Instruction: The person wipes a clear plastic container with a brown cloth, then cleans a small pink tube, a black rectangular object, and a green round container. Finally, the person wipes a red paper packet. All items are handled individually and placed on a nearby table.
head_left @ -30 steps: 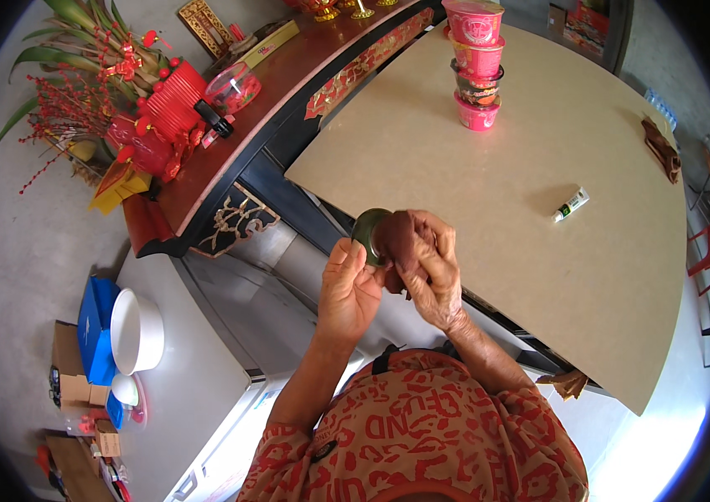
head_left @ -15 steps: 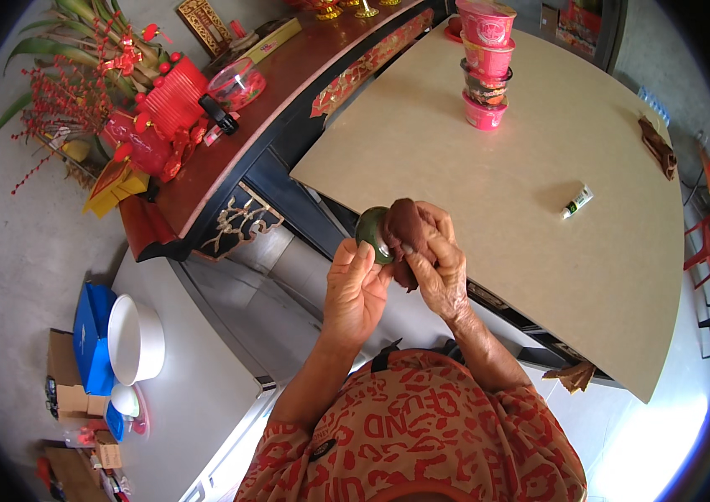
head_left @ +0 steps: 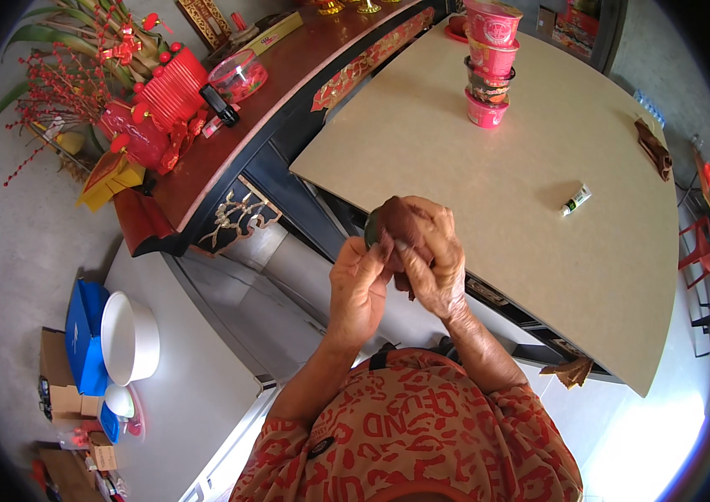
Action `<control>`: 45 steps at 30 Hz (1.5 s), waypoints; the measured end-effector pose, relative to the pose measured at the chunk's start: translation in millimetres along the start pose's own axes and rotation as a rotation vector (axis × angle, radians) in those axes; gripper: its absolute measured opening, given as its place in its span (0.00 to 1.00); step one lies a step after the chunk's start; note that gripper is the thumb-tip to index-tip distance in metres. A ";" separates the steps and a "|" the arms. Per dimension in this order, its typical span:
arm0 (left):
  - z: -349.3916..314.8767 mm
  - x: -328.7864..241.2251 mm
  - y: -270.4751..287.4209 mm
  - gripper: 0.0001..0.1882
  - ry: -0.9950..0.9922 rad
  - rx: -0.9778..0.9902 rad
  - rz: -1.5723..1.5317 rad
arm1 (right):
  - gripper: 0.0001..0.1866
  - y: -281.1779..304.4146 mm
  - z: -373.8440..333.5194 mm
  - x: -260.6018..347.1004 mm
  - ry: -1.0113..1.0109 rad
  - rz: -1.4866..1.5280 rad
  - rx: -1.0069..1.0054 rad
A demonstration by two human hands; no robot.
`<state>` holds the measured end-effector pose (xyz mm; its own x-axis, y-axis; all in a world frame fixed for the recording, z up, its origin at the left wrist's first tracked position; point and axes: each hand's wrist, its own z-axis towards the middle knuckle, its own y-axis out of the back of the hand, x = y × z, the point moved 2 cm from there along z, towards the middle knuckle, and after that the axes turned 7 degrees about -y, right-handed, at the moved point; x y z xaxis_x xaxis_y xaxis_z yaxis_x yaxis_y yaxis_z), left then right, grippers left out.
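Observation:
In front of my chest, above the near edge of the beige table, both hands meet around one small thing. My left hand [head_left: 356, 283] is closed, thumb up, on a round, glossy, dark green object [head_left: 371, 228]; its exact kind I cannot make out. My right hand [head_left: 437, 266] grips a reddish-brown cloth [head_left: 403, 222] and presses it over the green object. Most of that object is hidden under the cloth and fingers. On the table to the right lies a small white and green tube [head_left: 576, 201].
The beige table [head_left: 556, 276] carries a stack of pink cups [head_left: 489, 113] at the back and a crumpled brown cloth [head_left: 654, 151] at the right. A red-brown altar table [head_left: 263, 105] with red decorations stands left. A white basin [head_left: 142, 339] and blue box [head_left: 87, 335] sit lower left.
The cloth has slid left across the green object and now covers most of it. My left thumb has shifted onto the cloth's edge. The tube and cups stay put.

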<state>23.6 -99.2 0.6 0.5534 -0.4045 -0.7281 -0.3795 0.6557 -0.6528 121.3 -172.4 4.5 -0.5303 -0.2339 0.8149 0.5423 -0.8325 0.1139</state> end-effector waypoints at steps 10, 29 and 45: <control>-7.1 2.0 24.2 0.06 0.043 0.194 0.168 | 0.14 5.9 0.1 -21.9 -0.568 0.717 0.059; -12.5 -24.0 9.5 0.14 -0.004 0.252 0.439 | 0.18 8.2 -7.1 11.5 -0.017 0.182 0.165; -2.7 1.9 32.0 0.23 0.063 -0.031 -0.164 | 0.25 -28.1 -55.1 -24.9 -0.030 -0.006 0.017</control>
<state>10.5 -80.8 -22.2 0.5624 -0.5444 -0.6224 -0.3115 0.5577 -0.7694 83.4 -170.8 -50.3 -0.5140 -0.2133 0.8308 0.5501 -0.8251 0.1286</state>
